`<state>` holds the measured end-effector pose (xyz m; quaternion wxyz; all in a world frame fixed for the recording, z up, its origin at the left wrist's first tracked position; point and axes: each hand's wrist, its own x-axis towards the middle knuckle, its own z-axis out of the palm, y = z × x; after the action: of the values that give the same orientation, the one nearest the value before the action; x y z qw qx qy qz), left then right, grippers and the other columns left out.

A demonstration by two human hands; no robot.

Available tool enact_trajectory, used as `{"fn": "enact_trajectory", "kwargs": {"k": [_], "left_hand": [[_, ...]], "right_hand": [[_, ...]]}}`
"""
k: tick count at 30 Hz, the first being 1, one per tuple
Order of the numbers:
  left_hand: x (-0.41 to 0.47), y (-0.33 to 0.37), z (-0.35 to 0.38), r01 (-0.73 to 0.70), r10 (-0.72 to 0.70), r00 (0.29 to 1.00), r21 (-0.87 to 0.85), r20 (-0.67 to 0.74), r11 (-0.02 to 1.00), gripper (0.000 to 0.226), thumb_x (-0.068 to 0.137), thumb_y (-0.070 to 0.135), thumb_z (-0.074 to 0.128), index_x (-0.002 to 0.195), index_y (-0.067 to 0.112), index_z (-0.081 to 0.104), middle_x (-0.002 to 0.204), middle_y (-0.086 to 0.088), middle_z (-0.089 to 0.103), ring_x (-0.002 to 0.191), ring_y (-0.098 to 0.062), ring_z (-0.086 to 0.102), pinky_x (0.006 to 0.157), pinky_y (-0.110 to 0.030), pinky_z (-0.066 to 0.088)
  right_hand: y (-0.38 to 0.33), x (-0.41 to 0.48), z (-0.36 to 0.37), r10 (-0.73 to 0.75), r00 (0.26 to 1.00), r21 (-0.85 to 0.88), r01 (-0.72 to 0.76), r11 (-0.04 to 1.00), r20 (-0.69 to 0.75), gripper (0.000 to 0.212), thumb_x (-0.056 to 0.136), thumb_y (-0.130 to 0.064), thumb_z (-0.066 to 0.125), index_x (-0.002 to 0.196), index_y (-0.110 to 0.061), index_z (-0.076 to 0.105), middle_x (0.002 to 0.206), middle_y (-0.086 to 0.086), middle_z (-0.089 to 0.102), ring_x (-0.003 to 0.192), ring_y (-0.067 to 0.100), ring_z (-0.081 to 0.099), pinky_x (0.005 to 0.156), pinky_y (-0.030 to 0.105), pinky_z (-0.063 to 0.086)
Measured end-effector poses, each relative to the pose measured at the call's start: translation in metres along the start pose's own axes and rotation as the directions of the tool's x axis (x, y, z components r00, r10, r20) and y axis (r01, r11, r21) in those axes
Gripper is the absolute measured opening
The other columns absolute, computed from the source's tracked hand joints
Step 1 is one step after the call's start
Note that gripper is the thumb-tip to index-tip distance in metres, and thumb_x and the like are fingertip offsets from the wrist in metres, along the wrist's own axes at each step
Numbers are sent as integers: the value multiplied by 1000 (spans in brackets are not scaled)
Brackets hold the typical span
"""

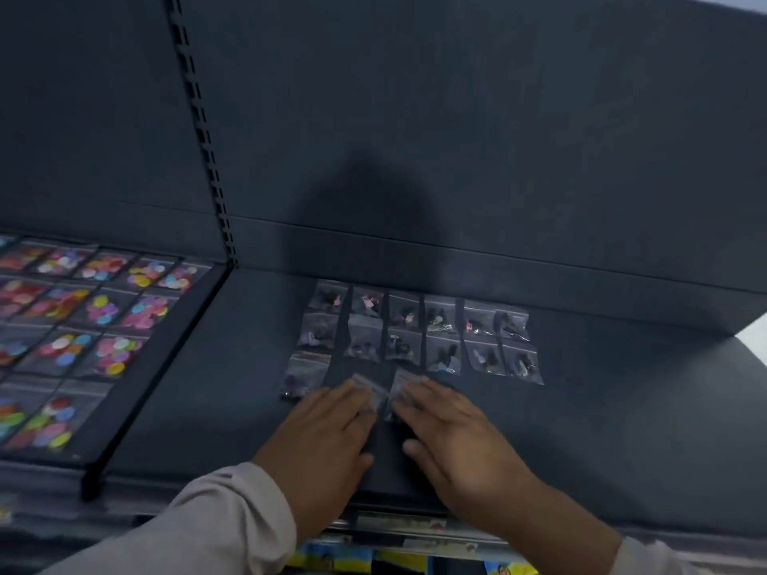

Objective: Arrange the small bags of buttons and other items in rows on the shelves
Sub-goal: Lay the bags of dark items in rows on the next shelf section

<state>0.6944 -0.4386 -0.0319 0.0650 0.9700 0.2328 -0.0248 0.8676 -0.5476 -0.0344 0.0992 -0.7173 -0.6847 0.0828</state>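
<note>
Clear plastic small bags (pixel 419 329) lie in two rows near the back of your dark shelf (pixel 622 408), each with its long axis running front to back. Your left hand (pixel 332 433) and right hand (pixel 456 433) lie flat side by side, fingers straight and close together. Their tips press a left bag (pixel 367 385) and a right bag (pixel 404 381) in a third row, both slightly askew. Bright button bags (pixel 83 317) cover the neighbouring shelf on your left

Slotted upright (pixel 199 130) and lower packets (pixel 332 560)
The upright stood at eleven o'clock against a dark back panel (pixel 498 118); yellow-and-blue packets showed at six o'clock.
</note>
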Motion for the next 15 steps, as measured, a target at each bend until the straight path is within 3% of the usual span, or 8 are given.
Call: {"fn": "enact_trajectory", "kwargs": {"k": [2,3,6,8,10,12,13,15], "left_hand": [[-2,0,1,-4,10,989,-38,148,999,84,77,58,-1,150,19,11,159,3,2,146,-16,0,114,-30,-1],[0,1,1,7,5,985,-66,174,998,90,74,65,-7,151,19,1,158,4,-9,145,-13,-10,111,-28,-9],[7,2,1,23,-22,991,-11,129,1000,105,64,77,-16,151,19,-1,159,3,-10,145,-13,-10,110,-26,-10],[9,3,1,70,-70,996,4,59,998,100,67,70,-11,150,18,6,159,2,-2,145,-14,-2,115,-32,-2],[11,2,1,85,-86,996,34,33,996,85,78,62,7,143,16,36,153,-1,28,140,-20,29,112,-39,23],[12,2,4,85,-88,995,47,57,995,67,79,60,28,114,18,68,123,0,64,110,-17,62,88,-35,50],[12,2,6,79,-84,995,74,56,994,64,77,60,32,105,20,72,112,2,69,100,-15,67,80,-32,54],[12,1,9,95,-96,995,60,8,994,64,76,61,33,104,20,73,112,2,69,98,-14,68,78,-31,54]], "right_hand": [[6,-1,4,-1,995,-29,4,1000,95,63,90,-51,18,148,-27,22,157,-9,12,145,9,1,111,20,-8],[8,0,5,0,992,-25,3,1000,128,65,89,-52,16,149,-28,17,158,-10,10,145,8,-2,110,19,-11],[11,6,3,-16,987,-36,22,999,161,66,88,-54,14,150,-30,11,158,-11,8,144,6,-2,113,19,-7],[12,9,1,-23,985,-31,28,999,172,64,90,-53,17,150,-30,11,158,-11,7,144,5,-2,114,19,-6],[13,12,-1,-25,983,-5,27,1000,184,61,95,-54,24,149,-30,13,158,-12,8,144,5,-1,115,20,-4],[14,14,-1,-32,982,6,31,999,185,65,92,-60,24,149,-30,15,157,-12,10,144,4,1,115,20,-2],[15,14,-1,-36,983,3,36,999,180,68,89,-62,21,149,-30,16,157,-11,11,144,4,2,115,20,-2],[17,16,0,-39,984,5,39,999,175,70,85,-61,15,148,-30,18,157,-11,13,143,3,3,115,19,-1]]}}
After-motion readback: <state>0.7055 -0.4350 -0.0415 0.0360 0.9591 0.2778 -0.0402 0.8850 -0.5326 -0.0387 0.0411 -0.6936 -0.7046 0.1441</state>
